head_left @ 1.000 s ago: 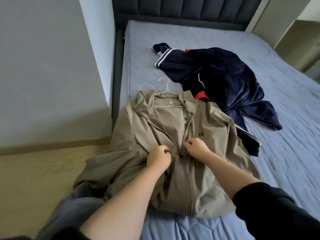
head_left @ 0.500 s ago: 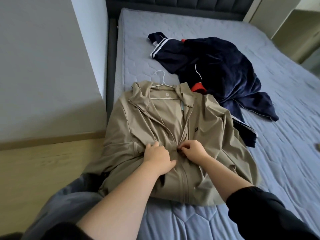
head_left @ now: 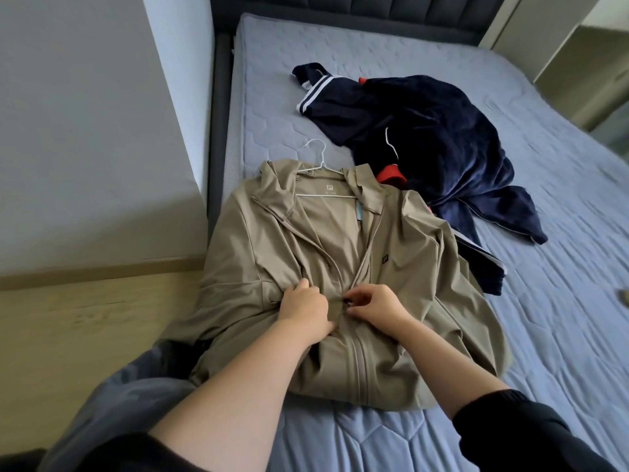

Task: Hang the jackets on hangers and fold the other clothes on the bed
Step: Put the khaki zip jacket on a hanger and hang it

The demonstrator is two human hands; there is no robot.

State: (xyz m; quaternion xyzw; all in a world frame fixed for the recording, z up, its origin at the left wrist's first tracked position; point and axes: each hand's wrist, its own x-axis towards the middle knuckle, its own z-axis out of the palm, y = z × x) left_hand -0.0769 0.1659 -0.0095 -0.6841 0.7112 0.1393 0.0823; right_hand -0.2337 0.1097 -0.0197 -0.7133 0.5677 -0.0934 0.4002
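Observation:
A khaki zip jacket (head_left: 418, 267) lies front up on the blue bed (head_left: 544, 301), with a white wire hanger (head_left: 318, 166) inside its collar and the hook sticking out above. My left hand (head_left: 304, 310) grips the jacket's left front panel beside the zip. My right hand (head_left: 377, 306) pinches the zip at mid chest. The zip is closed below my hands and open above them. A dark navy velvet garment (head_left: 435, 131) with white stripes and red trim lies crumpled behind the jacket.
The bed frame's dark side rail (head_left: 218, 131) and a grey wall (head_left: 85, 131) run along the left. A wooden floor (head_left: 85, 321) lies left of the bed. A dark padded headboard (head_left: 357, 8) stands at the back. Grey cloth (head_left: 112, 396) hangs at lower left.
My hands have stayed at the zip at mid chest. The left hand went from a closed fist to holding the panel flatter. The view shifted slightly.

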